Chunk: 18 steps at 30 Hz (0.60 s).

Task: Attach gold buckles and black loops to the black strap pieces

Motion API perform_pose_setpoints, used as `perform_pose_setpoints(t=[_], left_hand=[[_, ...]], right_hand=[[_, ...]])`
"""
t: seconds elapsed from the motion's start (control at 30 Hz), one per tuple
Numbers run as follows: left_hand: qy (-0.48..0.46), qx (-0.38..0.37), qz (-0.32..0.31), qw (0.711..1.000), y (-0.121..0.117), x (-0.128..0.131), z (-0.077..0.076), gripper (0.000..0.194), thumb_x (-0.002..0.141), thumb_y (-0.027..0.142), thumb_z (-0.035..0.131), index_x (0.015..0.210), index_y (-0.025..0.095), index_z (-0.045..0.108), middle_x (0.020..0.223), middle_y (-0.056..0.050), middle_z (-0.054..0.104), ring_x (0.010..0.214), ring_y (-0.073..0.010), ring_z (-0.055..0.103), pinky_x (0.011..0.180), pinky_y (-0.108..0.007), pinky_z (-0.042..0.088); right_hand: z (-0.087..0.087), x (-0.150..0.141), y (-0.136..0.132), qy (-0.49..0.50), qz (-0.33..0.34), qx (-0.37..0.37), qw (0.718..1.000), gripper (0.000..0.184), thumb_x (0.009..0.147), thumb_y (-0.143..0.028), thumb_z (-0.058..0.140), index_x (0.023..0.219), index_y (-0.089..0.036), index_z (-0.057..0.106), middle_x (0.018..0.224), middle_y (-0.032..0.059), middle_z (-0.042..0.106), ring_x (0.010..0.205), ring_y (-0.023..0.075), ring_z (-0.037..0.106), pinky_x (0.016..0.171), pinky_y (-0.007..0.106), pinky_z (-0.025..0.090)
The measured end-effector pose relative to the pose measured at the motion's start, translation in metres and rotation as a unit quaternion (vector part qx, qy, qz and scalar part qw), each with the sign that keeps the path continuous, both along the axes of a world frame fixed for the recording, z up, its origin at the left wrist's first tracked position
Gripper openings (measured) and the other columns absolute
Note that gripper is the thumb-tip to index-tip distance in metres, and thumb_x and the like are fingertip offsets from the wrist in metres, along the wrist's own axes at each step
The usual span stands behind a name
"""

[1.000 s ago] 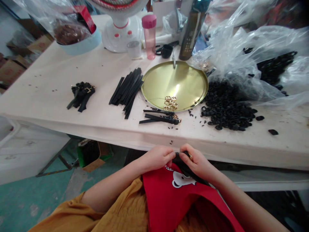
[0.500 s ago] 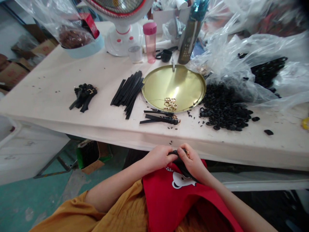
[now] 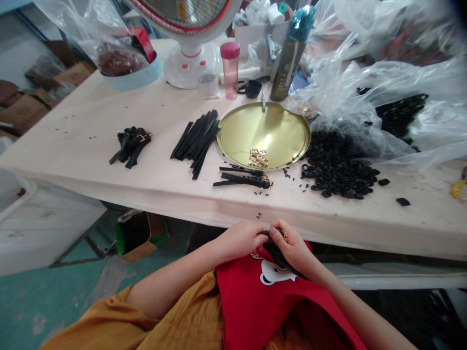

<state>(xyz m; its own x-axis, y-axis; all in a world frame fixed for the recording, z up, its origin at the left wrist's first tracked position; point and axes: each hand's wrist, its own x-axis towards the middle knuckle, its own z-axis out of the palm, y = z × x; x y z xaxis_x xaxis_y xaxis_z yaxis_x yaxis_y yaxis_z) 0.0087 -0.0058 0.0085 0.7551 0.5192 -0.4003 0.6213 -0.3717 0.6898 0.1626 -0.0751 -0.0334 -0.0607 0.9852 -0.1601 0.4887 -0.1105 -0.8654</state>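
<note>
Over my lap, at the table's front edge, both hands are closed on a black strap [image 3: 266, 234] with a gold buckle [image 3: 285, 235]. My left hand [image 3: 248, 238] pinches its left end. My right hand [image 3: 288, 243] grips it near the buckle; the fingers hide much of it. On the table just beyond lie several black straps with buckles [image 3: 242, 180]. Loose gold buckles [image 3: 258, 159] rest at the near rim of a round gold tray [image 3: 280, 131]. Flat black strips [image 3: 197, 141] are heaped left of the tray, and small black loops [image 3: 339, 165] are piled right of it.
A bundle of buckled straps [image 3: 131, 145] lies on the left of the table. At the back stand a fan [image 3: 191, 63], a pink bottle [image 3: 230, 73], a dark spray can [image 3: 290, 61] and a black cup [image 3: 251, 89]. Clear plastic bags [image 3: 346, 92] cover the right rear.
The head view has shifted slightly, so the table things appear a little moved. Both hands keep hold of the strap in nearly the same place.
</note>
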Motion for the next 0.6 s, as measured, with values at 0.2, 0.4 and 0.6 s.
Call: perform_pose_setpoints(t=[0.2,0.4,0.6], left_hand=[[-0.003,-0.041,-0.022,0.999,0.006,-0.004,-0.001,0.030,0.085,0.029,0.038,0.069,0.015,0.059,0.062,-0.001,0.060,0.059,-0.0122,0.052,0.053,-0.020,0.033],[0.018,-0.006,-0.046,0.999,0.007,0.005,-0.006,0.028,0.085,0.027,0.038,0.072,0.015,0.059,0.078,-0.007,0.065,0.069,-0.0175,0.056,0.058,-0.024,0.034],[0.006,-0.113,0.016,0.993,0.021,0.004,0.002,0.025,0.083,0.029,0.039,0.069,0.016,0.056,0.064,-0.001,0.062,0.056,-0.0113,0.053,0.053,-0.020,0.034]], right_hand=[[0.001,0.005,0.004,-0.030,0.050,-0.018,0.998,0.024,0.087,-0.038,0.034,0.076,-0.021,0.045,0.067,0.0004,0.054,0.063,0.0154,0.050,0.059,0.027,0.038],[0.002,0.011,0.011,-0.042,0.117,-0.061,0.990,0.024,0.087,-0.038,0.035,0.075,-0.021,0.047,0.065,0.0000,0.054,0.061,0.0156,0.050,0.058,0.027,0.036],[-0.007,0.008,0.016,0.067,-0.031,-0.032,0.997,0.028,0.089,-0.041,0.030,0.079,-0.021,0.046,0.066,-0.0009,0.048,0.060,0.0137,0.046,0.055,0.025,0.038]])
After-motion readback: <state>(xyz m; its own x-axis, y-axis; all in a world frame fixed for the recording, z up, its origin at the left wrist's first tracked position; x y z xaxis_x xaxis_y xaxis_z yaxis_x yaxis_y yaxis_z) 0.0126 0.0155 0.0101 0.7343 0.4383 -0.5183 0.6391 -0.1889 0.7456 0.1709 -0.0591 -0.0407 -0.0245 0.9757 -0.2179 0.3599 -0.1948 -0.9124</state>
